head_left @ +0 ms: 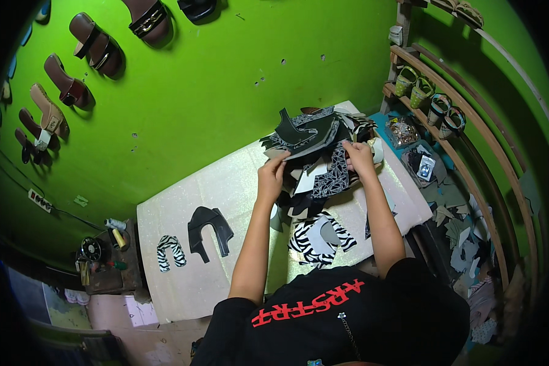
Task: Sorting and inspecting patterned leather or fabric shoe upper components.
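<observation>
Black, grey and boldly patterned cut-outs lie in a loose pile (pixel 299 135) toward the far end of the pale, glittery surface (pixel 186 204), and both hands of the person at work are in among them. The left hand (pixel 271 174) has its fingers pinched on the near left edge of a dark, grey-edged sheet (pixel 315 147), while the right hand (pixel 361 158) has its fingers closed, as far as I can see, on the upper right edge of a black web-patterned piece (pixel 332 175) hanging at the front of the heap. I judge the step to be leafing through the stack and parting its layers. Nearer the person lie a zebra-print piece (pixel 303 247) and a plain grey cut-out (pixel 329 233) overlapping it; well off to the left, a black U-shaped piece (pixel 208 230) rests beside a smaller zebra-striped horseshoe piece (pixel 170 252), the two apart. To my mind, the next move calls for a light pinch on a single layer, with the left fingers steadying the rest, since the pieces look thin and overlap untidily, and a hasty pull could drag the neighbours along or spill part of the heap.
</observation>
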`<action>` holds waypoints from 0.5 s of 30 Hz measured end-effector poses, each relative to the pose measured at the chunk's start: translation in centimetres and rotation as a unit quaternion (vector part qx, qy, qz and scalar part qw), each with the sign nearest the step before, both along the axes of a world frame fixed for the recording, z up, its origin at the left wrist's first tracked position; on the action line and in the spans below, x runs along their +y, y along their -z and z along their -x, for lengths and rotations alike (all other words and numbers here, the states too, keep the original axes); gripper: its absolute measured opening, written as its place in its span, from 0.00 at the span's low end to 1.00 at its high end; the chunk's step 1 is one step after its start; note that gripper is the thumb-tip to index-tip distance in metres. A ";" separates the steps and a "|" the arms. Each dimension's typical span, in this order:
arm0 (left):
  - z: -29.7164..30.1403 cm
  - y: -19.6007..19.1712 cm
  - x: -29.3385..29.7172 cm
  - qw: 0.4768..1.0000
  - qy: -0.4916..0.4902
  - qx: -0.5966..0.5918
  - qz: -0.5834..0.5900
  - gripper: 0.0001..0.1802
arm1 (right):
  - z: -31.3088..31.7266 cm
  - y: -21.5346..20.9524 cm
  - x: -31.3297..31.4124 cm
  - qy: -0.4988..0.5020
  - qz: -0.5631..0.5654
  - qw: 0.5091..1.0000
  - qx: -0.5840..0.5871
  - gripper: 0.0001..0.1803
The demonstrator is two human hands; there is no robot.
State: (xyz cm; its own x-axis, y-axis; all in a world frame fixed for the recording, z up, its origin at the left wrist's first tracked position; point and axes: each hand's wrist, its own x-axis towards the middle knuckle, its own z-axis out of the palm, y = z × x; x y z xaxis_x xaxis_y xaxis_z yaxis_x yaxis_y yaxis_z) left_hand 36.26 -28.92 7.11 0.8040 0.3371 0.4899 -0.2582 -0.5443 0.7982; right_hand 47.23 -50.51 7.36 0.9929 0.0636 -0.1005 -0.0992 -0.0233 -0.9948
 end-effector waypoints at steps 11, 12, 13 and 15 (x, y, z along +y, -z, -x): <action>1.6 -1.0 -3.2 0.970 0.056 0.077 -0.225 0.32 | 0.6 0.9 0.0 -0.043 -0.094 0.992 -0.067 0.15; 1.5 -1.2 -3.6 0.970 0.057 0.078 -0.224 0.32 | 0.6 1.1 0.0 -0.043 -0.094 0.992 -0.066 0.15; 1.4 -1.5 -4.0 0.968 0.061 0.089 -0.225 0.33 | 0.5 1.2 -0.1 -0.042 -0.100 0.990 -0.088 0.13; 1.2 -1.6 -4.7 0.964 0.062 0.108 -0.236 0.34 | 0.4 1.4 -0.6 -0.040 -0.105 0.988 -0.110 0.11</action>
